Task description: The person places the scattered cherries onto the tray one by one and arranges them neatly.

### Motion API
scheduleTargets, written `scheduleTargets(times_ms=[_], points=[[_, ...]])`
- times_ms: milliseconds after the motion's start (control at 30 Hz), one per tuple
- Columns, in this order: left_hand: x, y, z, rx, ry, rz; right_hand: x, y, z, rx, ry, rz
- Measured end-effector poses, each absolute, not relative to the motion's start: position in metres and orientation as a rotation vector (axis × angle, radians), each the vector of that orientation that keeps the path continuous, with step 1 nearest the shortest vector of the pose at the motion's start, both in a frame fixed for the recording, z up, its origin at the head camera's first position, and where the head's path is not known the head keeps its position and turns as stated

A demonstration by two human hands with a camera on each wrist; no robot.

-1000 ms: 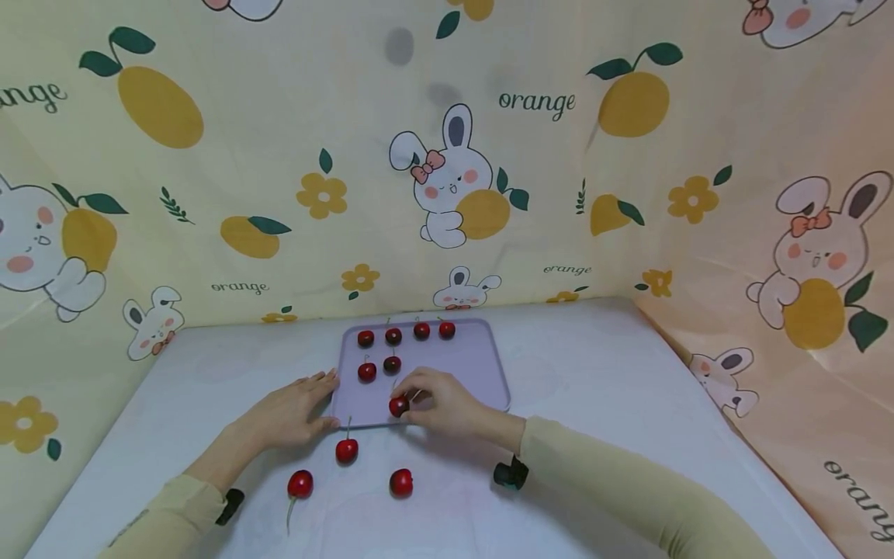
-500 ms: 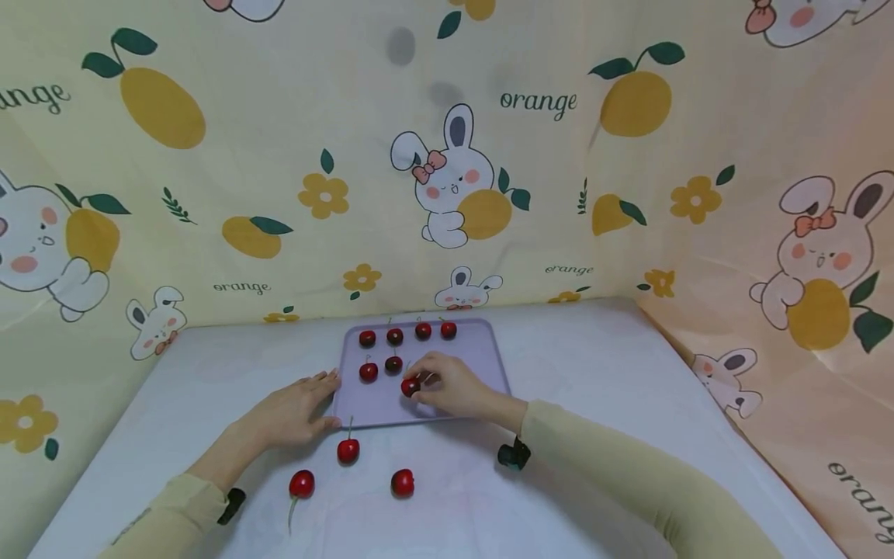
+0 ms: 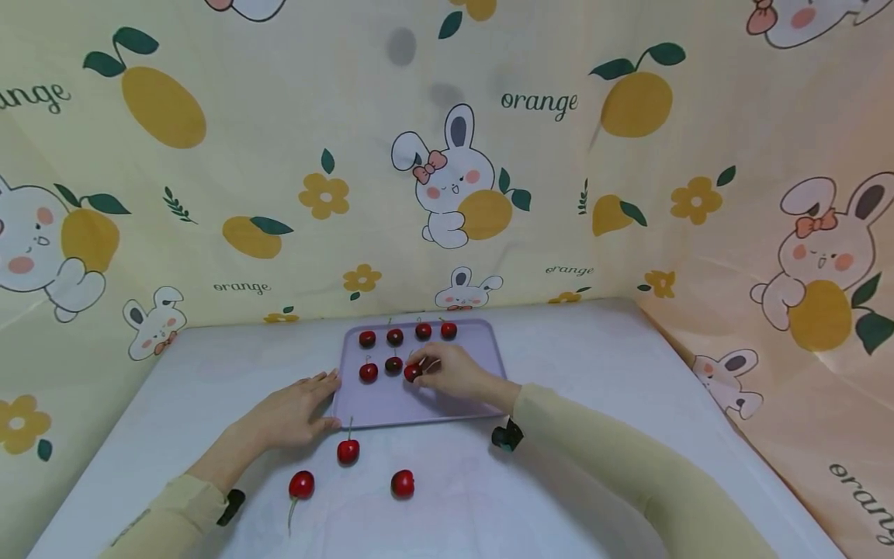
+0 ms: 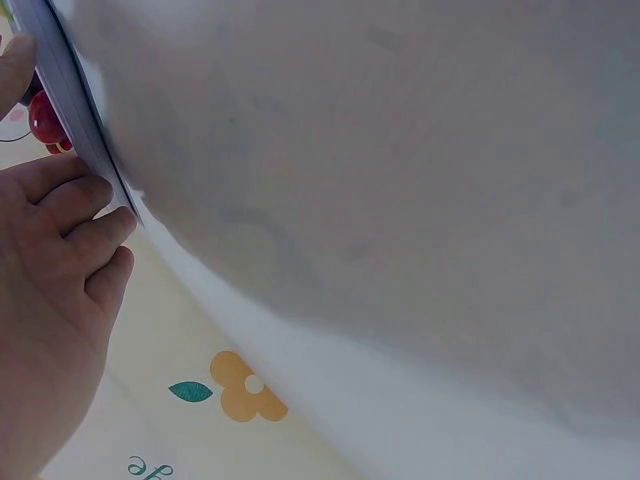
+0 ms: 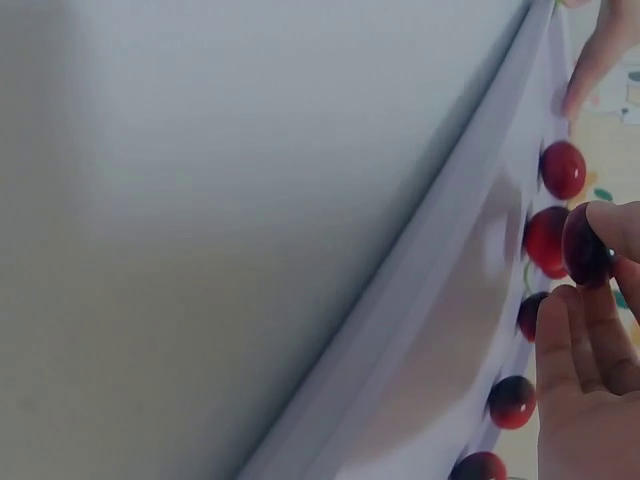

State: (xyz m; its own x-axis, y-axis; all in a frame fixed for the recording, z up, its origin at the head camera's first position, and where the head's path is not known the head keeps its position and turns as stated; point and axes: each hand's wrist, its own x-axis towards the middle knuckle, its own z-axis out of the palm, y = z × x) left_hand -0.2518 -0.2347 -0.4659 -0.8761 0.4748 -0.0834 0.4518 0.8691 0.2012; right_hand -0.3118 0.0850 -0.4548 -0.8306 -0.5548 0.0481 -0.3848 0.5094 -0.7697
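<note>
My right hand (image 3: 457, 371) pinches a dark red cherry (image 3: 413, 373) between thumb and fingertips, low over the lilac tray (image 3: 377, 407). In the right wrist view the pinched cherry (image 5: 586, 246) overlaps others behind it. Just left of it in the head view sits another cherry (image 3: 393, 365), with one more (image 3: 368, 373) beside that. A back row of several cherries (image 3: 422, 331) lies along the tray's far side. My left hand (image 3: 293, 411) rests with fingers extended against the tray's left edge; the left wrist view shows its fingertips (image 4: 120, 222) at the rim.
Three cherries lie on the white tabletop in front of the tray: one with its stem up (image 3: 348, 452), one with its stem toward me (image 3: 301, 485), and one (image 3: 402, 484) further right. A printed rabbit-and-orange cloth (image 3: 391, 256) rises behind and beside the table.
My right hand has carried the pinched cherry from the tray's front edge back and slightly right, up beside the second row. The left hand has stayed at the tray's left edge.
</note>
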Motion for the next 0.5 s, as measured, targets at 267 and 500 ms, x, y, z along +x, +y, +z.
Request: scheduleTargets(times_ms=[267,500], points=[[-0.252,-0.234,-0.466,0.707,2.900,0.258,-0.328,0.088,-0.460,-0.773,2.561,-1.205],[-0.249,-0.234,-0.465,0.718,2.914,0.260,-0.340,0.088,-0.463,-0.761,2.589,-1.160]])
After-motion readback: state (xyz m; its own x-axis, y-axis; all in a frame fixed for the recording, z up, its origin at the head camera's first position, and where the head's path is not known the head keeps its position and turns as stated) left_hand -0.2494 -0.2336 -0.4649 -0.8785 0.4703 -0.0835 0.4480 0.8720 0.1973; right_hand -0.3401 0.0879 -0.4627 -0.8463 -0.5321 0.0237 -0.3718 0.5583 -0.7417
